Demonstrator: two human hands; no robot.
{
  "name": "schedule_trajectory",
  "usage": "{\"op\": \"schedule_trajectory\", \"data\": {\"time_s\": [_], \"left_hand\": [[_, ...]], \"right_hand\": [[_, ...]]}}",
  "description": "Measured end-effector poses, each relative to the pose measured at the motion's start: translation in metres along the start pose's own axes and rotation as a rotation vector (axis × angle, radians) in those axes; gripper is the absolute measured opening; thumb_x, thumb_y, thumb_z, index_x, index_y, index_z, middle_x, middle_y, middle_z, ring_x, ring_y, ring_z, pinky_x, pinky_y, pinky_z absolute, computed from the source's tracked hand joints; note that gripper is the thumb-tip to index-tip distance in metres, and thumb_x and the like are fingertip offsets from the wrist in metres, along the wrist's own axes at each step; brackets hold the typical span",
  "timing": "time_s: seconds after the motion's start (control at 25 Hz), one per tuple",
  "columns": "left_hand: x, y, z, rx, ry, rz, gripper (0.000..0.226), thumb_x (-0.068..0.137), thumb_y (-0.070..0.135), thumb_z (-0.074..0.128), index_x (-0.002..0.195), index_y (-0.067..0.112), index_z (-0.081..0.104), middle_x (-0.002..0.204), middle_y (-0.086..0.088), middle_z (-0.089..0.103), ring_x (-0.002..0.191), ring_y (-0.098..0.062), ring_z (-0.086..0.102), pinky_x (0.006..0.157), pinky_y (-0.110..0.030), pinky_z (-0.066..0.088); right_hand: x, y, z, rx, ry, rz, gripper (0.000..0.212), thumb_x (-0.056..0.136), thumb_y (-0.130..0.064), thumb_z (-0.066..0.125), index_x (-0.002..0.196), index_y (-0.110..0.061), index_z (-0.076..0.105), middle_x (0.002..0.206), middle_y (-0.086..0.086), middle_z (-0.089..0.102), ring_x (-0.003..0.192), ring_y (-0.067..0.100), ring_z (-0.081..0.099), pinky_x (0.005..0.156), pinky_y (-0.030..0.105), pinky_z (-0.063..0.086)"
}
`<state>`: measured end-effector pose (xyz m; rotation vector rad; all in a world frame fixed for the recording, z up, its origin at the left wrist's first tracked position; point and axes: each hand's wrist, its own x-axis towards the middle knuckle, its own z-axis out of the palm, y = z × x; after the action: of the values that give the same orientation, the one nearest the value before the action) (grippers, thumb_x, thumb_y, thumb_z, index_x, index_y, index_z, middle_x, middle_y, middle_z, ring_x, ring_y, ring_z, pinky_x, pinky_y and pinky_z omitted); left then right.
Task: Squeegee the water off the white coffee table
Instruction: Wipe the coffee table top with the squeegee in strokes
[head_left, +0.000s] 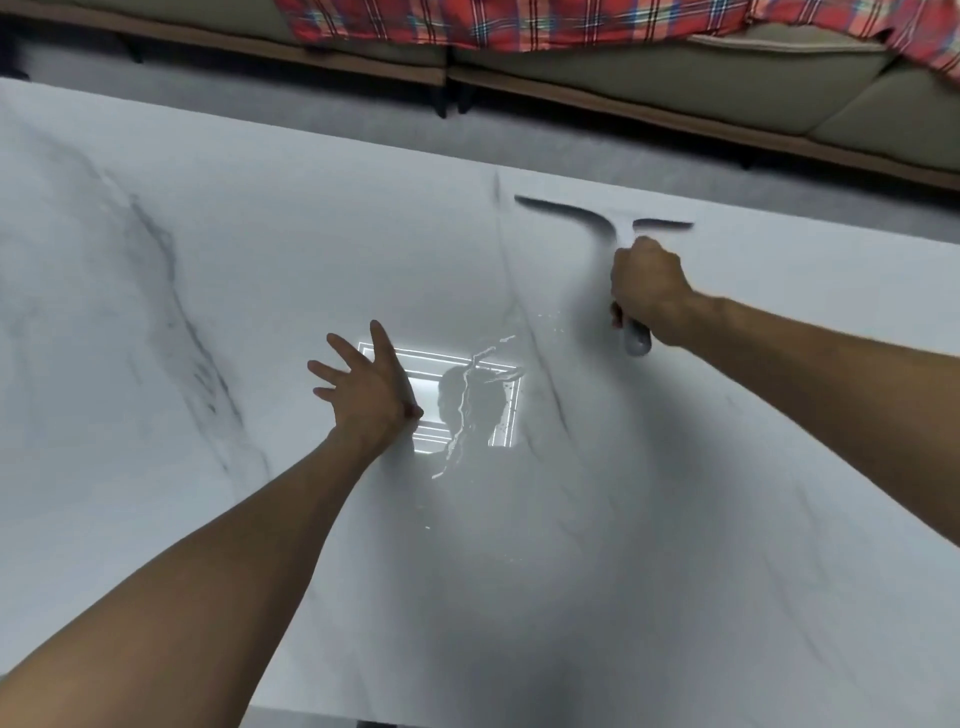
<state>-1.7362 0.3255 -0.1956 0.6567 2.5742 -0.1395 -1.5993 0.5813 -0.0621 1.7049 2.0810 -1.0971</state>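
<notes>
The white marble-veined coffee table (260, 270) fills most of the view. My right hand (647, 288) grips the grey handle of a squeegee (576, 215), whose dark blade lies blurred near the table's far edge on the right. My left hand (363, 387) rests flat on the tabletop near the middle, fingers spread. Thin streaks and droplets of water (467, 410) glint in the reflected ceiling light just right of my left hand, with a few more drops below the squeegee blade.
A beige sofa (649, 83) with a wooden base runs along the far side, draped with a red plaid blanket (519, 23). Grey floor (363, 119) lies between sofa and table. The table's near edge (322, 714) shows at the bottom.
</notes>
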Motion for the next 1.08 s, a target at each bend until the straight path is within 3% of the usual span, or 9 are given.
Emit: {"op": "schedule_trajectory", "data": {"time_s": [0.16, 0.32, 0.44, 0.52, 0.6, 0.72, 0.84, 0.96, 1.08], "left_hand": [[-0.007, 0.003, -0.009, -0.001, 0.001, 0.009, 0.102, 0.07, 0.031, 0.08, 0.147, 0.026, 0.013, 0.15, -0.036, 0.012, 0.124, -0.073, 0.019, 0.093, -0.071, 0.036], [-0.019, -0.003, -0.03, 0.018, -0.062, 0.051, 0.094, 0.072, 0.028, 0.078, 0.145, 0.018, 0.02, 0.147, -0.032, 0.018, 0.123, -0.064, 0.029, 0.093, -0.06, 0.045], [-0.038, -0.005, -0.047, -0.031, -0.055, 0.084, 0.066, 0.084, 0.013, 0.055, 0.143, 0.005, 0.025, 0.133, -0.03, 0.035, 0.109, -0.049, 0.045, 0.084, -0.047, 0.047], [-0.056, 0.002, -0.051, -0.029, -0.094, 0.085, 0.065, 0.088, 0.01, 0.049, 0.147, 0.001, 0.02, 0.13, -0.029, 0.038, 0.106, -0.042, 0.049, 0.086, -0.043, 0.046], [-0.069, 0.01, -0.049, -0.087, -0.154, 0.065, 0.065, 0.092, 0.007, 0.042, 0.15, 0.0, 0.014, 0.137, -0.032, 0.033, 0.115, -0.044, 0.046, 0.093, -0.045, 0.043], [-0.07, 0.019, -0.041, -0.085, -0.22, 0.092, 0.057, 0.096, 0.009, 0.008, 0.15, -0.005, 0.001, 0.153, -0.035, 0.01, 0.137, -0.056, 0.02, 0.109, -0.058, 0.028], [-0.07, 0.029, -0.044, -0.059, -0.255, 0.025, 0.067, 0.102, 0.03, 0.026, 0.15, -0.005, -0.004, 0.151, -0.043, 0.003, 0.137, -0.063, 0.012, 0.112, -0.059, 0.023], [-0.071, 0.029, -0.041, -0.015, -0.258, 0.047, 0.056, 0.098, 0.014, 0.002, 0.145, -0.014, -0.01, 0.147, -0.049, 0.0, 0.135, -0.066, 0.007, 0.113, -0.063, 0.016], [-0.067, 0.024, -0.037, 0.008, -0.264, 0.06, 0.054, 0.096, 0.008, -0.002, 0.144, -0.016, -0.009, 0.149, -0.046, -0.001, 0.135, -0.067, 0.006, 0.111, -0.066, 0.016]], "right_hand": [[-0.06, 0.036, 0.023, -0.003, -0.09, 0.025, 0.018, 0.097, -0.011, 0.031, 0.105, -0.002, 0.045, 0.1, 0.029, 0.059, 0.074, 0.04, 0.066, 0.065, 0.048, 0.057], [-0.094, 0.062, 0.017, 0.125, -0.197, 0.066, 0.021, 0.095, -0.021, 0.033, 0.094, -0.007, 0.048, 0.078, 0.017, 0.059, 0.047, 0.026, 0.056, 0.044, 0.03, 0.047], [-0.054, 0.049, -0.01, 0.187, 0.006, 0.001, 0.02, 0.095, -0.021, 0.033, 0.088, -0.009, 0.047, 0.071, 0.016, 0.059, 0.048, 0.026, 0.055, 0.046, 0.031, 0.045], [-0.014, 0.032, -0.027, 0.286, 0.126, 0.073, 0.02, 0.095, -0.02, 0.028, 0.087, -0.009, 0.043, 0.068, 0.015, 0.055, 0.047, 0.025, 0.052, 0.043, 0.026, 0.039], [0.016, 0.022, -0.037, 0.411, 0.165, 0.207, 0.025, 0.096, -0.021, 0.024, 0.087, -0.008, 0.044, 0.06, 0.013, 0.051, 0.042, 0.023, 0.05, 0.043, 0.02, 0.033], [0.018, 0.031, -0.028, 0.346, 0.11, 0.281, 0.035, 0.1, -0.016, 0.018, 0.081, -0.004, 0.045, 0.041, 0.014, 0.053, 0.027, 0.02, 0.05, 0.03, 0.013, 0.027], [-0.03, 0.054, -0.002, 0.216, 0.063, 0.178, 0.02, 0.098, -0.013, 0.021, 0.094, -0.009, 0.041, 0.065, 0.022, 0.058, 0.033, 0.024, 0.053, 0.033, 0.019, 0.035], [-0.087, 0.08, 0.013, 0.164, -0.082, 0.096, 0.035, 0.098, -0.013, 0.028, 0.132, -0.02, 0.036, 0.084, 0.022, 0.06, 0.044, 0.026, 0.056, 0.038, 0.023, 0.042], [-0.109, 0.084, 0.013, 0.209, -0.189, 0.122, 0.029, 0.098, -0.023, 0.031, 0.124, -0.016, 0.043, 0.078, 0.014, 0.06, 0.048, 0.023, 0.055, 0.049, 0.031, 0.047]]}}
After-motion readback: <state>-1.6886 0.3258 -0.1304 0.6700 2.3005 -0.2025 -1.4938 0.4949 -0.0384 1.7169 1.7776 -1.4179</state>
